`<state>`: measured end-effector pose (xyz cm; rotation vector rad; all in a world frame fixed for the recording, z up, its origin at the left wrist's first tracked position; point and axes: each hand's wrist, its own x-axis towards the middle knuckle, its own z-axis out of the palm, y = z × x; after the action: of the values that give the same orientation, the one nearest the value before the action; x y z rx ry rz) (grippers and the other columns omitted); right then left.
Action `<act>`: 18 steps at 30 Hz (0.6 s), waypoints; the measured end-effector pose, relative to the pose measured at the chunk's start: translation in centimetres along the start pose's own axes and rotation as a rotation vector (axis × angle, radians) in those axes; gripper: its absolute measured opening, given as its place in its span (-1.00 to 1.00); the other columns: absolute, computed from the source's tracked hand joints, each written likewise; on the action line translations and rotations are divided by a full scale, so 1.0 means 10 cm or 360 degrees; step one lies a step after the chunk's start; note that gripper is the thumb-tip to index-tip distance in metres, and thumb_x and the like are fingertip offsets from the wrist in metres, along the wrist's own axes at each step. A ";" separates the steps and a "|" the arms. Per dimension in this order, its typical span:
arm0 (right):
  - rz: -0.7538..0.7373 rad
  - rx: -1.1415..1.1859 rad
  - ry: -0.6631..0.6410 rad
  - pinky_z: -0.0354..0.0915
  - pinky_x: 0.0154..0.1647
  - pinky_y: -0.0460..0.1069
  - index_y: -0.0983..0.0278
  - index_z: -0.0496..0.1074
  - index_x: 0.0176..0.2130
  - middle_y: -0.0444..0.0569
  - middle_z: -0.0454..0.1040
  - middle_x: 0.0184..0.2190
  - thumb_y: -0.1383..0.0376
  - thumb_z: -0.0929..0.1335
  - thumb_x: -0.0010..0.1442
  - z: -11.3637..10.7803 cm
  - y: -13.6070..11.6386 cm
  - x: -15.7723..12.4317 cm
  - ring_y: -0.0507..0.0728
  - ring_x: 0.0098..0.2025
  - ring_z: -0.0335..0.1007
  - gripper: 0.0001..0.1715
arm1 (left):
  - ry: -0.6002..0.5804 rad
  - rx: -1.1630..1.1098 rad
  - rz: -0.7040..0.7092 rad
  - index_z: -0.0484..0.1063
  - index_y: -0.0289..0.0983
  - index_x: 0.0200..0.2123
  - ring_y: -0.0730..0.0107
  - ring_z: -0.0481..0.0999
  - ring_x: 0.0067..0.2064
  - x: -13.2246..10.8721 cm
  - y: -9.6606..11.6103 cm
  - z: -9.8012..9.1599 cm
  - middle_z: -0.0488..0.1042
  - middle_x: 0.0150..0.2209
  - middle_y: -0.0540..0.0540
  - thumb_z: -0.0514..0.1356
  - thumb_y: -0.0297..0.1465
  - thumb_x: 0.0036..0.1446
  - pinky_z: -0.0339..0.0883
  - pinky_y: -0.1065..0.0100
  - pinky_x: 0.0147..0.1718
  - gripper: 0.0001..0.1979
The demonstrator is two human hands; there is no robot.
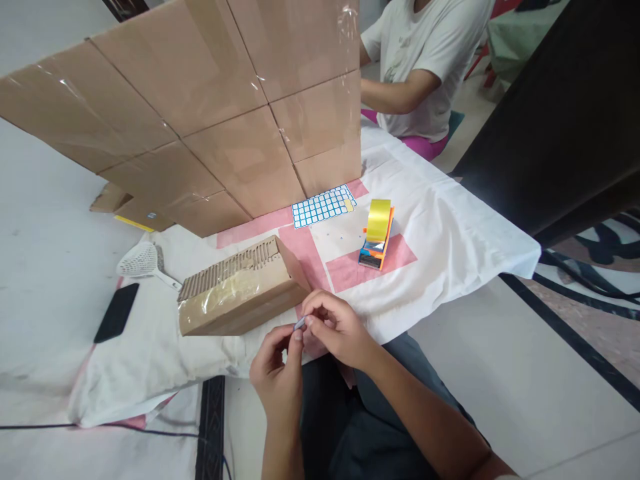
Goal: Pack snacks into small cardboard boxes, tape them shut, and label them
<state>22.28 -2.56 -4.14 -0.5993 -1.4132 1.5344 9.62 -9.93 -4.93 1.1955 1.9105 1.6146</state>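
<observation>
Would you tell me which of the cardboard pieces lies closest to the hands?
The small tape-wrapped cardboard block with its corrugated edge showing, just beyond the left hand and right hand; the big taped box stands farther back.

The left grip stood upright on a bare forearm at the lower edge, fingers curled, thumb and forefinger pinched together. The right grip lay just above it, its forearm slanting in from the lower right, fingertips closed and touching the left's.
</observation>
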 end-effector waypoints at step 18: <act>-0.0068 -0.0491 -0.0057 0.14 -0.30 -0.04 0.20 0.18 -0.32 -0.19 0.30 -0.40 0.40 0.22 0.29 -0.48 -0.23 0.73 0.04 -0.37 0.22 -0.87 | 0.0148 0.0967 0.0037 0.41 -0.21 0.25 -0.13 0.35 0.29 1.75 -0.25 -0.97 0.40 0.27 -0.16 0.36 -0.19 0.10 0.11 -0.10 0.33 -0.35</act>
<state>23.78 5.88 -1.34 -0.7236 -1.6953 1.3081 -8.37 -2.19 -0.42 1.3741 2.5600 1.1376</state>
